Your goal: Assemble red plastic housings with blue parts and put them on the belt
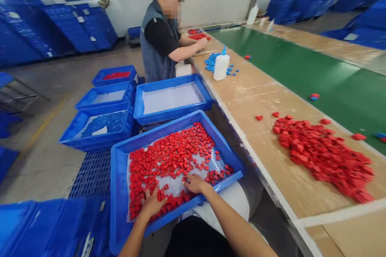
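Note:
A blue plastic tray lies tilted in front of me, near my lap. Small red plastic pieces cover much of the clear sheet inside it, with bare patches in the middle and on the right. My left hand rests among the pieces at the tray's near left, its fingers spread and nothing gripped. Toward the near middle, my right hand reaches in with bent, parted fingers beside a bare patch. Its fingertips touch or nearly touch the pieces; no held piece shows.
On the workbench to my right lies a heap of red pieces, beside a green conveyor belt. A white bottle stands by blue pieces. Ahead, a co-worker handles red pieces. More blue trays stand left.

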Motion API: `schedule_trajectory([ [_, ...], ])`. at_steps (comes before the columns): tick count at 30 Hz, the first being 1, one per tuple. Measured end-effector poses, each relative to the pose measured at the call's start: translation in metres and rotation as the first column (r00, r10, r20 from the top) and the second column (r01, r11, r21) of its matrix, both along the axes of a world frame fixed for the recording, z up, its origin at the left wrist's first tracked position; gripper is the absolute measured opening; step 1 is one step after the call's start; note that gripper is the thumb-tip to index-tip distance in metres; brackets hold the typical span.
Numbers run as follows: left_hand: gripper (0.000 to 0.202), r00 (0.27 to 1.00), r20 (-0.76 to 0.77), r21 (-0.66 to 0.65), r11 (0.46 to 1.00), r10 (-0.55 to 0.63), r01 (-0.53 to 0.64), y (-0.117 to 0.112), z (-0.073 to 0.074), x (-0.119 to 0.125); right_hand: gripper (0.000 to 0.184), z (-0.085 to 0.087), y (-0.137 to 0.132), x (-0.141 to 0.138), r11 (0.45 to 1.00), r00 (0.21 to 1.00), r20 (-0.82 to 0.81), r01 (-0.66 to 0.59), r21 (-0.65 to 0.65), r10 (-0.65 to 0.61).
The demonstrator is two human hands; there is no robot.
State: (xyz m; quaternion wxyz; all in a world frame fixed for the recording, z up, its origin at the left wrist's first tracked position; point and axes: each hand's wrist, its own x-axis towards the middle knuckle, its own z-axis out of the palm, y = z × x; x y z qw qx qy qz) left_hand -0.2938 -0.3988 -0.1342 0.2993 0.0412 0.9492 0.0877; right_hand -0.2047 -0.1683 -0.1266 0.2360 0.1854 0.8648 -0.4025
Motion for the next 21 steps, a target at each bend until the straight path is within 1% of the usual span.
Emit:
schedule_trajectory([
  [3, 0.080, 0.997, 0.032, -0.033, 0.997, 0.076, -0.075, -0.022, 0.002, 0.009, 0.036, -0.008, -0.019, -0.001, 0.996, 0.994, 0.066, -0.083, -0.012, 0.084],
  [6, 0.090, 0.985, 0.080, -0.028, 0.988, 0.154, -0.152, -0.043, 0.005, 0.008, 0.034, -0.013, -0.028, -0.001, 0.988, 0.983, 0.105, -0.144, -0.058, 0.150],
  [8, 0.092, 0.975, 0.113, 0.008, 0.981, 0.194, -0.196, -0.052, 0.005, 0.006, 0.033, -0.017, -0.029, -0.003, 0.984, 0.978, 0.130, -0.153, -0.095, 0.165],
  [12, 0.084, 0.942, 0.143, 0.080, 0.945, 0.302, -0.316, -0.058, 0.003, 0.003, 0.034, -0.026, -0.027, -0.004, 0.974, 0.975, 0.162, -0.123, -0.190, 0.155],
  [14, 0.080, 0.912, 0.200, 0.122, 0.914, 0.359, -0.387, -0.059, 0.007, 0.003, 0.033, -0.029, -0.029, -0.004, 0.963, 0.977, 0.153, -0.108, -0.248, 0.149],
  [17, 0.073, 0.838, 0.359, 0.197, 0.845, 0.411, -0.498, -0.057, 0.019, 0.006, 0.032, -0.033, -0.033, -0.005, 0.939, 0.983, 0.134, -0.072, -0.336, 0.123],
  [19, 0.069, 0.783, 0.478, 0.258, 0.789, 0.398, -0.558, -0.052, 0.026, 0.010, 0.032, -0.035, -0.036, -0.005, 0.921, 0.987, 0.134, -0.030, -0.387, 0.088],
  [21, 0.066, 0.730, 0.578, 0.309, 0.730, 0.364, -0.609, -0.043, 0.029, 0.012, 0.031, -0.038, -0.039, -0.006, 0.907, 0.988, 0.148, 0.026, -0.421, 0.040],
])
